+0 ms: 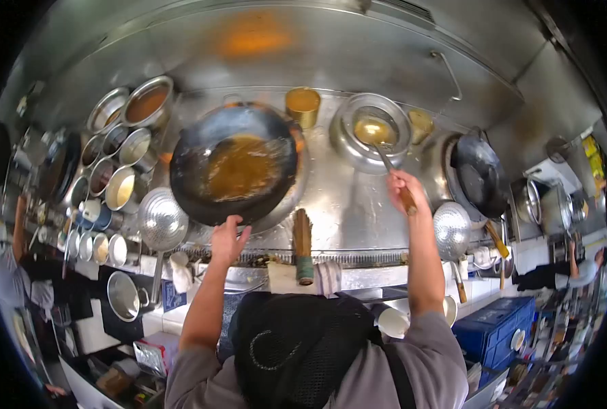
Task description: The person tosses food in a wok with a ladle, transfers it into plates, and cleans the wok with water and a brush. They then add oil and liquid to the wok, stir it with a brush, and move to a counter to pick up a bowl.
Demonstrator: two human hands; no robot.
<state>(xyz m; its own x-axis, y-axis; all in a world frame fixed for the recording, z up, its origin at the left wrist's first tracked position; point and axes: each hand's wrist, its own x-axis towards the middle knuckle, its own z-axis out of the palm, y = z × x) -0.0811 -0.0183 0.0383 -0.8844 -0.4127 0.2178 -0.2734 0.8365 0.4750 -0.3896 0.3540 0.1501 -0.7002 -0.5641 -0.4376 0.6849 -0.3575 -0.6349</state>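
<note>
My right hand (407, 191) is closed round the wooden handle of a ladle (386, 158). The ladle's bowl sits in the yellowish liquid of a round metal pot (341, 133). My left hand (229, 242) is at the near rim of a large dark wok (194, 194), thumb and forefinger apart; I see no firm grip on the rim. Brown liquid (245, 167) moves in the wok. A bamboo wok brush (303, 249) lies on the steel cooktop between my arms. A perforated skimmer (163, 219) rests left of the wok.
Several sauce containers (120, 187) stand at the left, and a tall tin (302, 108) at the back. A second wok (477, 174) and another skimmer (451, 232) are on the right. Below sits a blue crate (497, 324). Other people stand at both far sides.
</note>
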